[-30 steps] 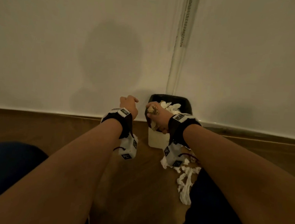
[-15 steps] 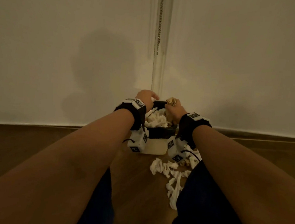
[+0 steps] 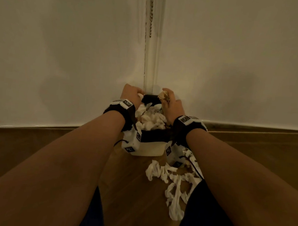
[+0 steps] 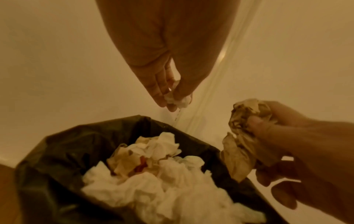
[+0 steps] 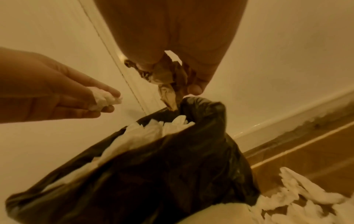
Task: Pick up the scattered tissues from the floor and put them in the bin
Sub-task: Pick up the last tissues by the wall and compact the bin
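Tissues: both hands loaded and hovering over the bin point(image 3: 146, 149), which stands in the wall corner with a black liner point(image 5: 172, 174) and is already heaped near the rim. Left hand point(image 3: 131, 95) pinches a small white wad point(image 4: 178, 98) between thumb and fingertips. Right hand point(image 3: 170, 104) is curled round a bigger brownish crumpled tissue point(image 4: 243, 131), a tail of it hanging down to the liner edge. More loose tissues on floor point(image 3: 172, 183), just beside the bin on its right side.

Handling, my read: near weightless, soft, compressible, no breakage risk. Take any crumple peak with a light pinch, or rake several into the palm; long twisted strips will dangle and may snag on the liner. The pile in the bin is high, so drops could roll off (pressing down first probably helps).

View differences: head view gives the layout and the floor leftovers but hides the fingers' grip. Left wrist view shows both pinches and stained pieces inside the bin. Right wrist view shows the hanging tail touching the liner, and the liner's outer side.
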### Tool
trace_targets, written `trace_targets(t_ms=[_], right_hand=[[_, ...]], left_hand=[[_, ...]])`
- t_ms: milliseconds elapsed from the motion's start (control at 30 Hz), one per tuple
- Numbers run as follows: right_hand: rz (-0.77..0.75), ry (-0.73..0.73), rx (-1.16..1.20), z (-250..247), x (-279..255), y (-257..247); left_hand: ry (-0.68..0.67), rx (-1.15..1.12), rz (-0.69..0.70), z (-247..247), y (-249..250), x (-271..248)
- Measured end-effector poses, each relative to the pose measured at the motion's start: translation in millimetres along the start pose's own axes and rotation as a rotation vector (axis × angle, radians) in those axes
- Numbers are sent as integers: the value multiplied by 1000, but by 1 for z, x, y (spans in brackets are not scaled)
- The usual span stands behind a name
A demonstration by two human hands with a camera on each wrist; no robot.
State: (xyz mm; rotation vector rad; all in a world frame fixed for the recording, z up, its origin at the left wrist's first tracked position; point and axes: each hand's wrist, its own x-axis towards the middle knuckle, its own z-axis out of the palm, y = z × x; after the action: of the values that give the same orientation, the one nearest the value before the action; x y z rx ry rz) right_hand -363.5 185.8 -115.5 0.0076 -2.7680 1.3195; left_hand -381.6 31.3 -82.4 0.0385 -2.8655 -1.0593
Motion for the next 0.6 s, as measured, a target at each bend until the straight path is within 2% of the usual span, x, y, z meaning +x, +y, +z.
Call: trace_targets(t_ms=[100,200,300,467,600], right_hand=[[-41,37,-36,15,9,-3],[-38,59,-212,28,21,1],[44,-28,-409,35,32,13],[61,-214,-548,43,50,18],[81,-191,-504,53,55,16]], left_hand=[[-80,76,-67,15,-15,10],[-98,155,-53,26,-24,11],[-116,189,1,34,-28,15],[-205,225,37,36,-33,22],[-218,276,50,39,-38,23]])
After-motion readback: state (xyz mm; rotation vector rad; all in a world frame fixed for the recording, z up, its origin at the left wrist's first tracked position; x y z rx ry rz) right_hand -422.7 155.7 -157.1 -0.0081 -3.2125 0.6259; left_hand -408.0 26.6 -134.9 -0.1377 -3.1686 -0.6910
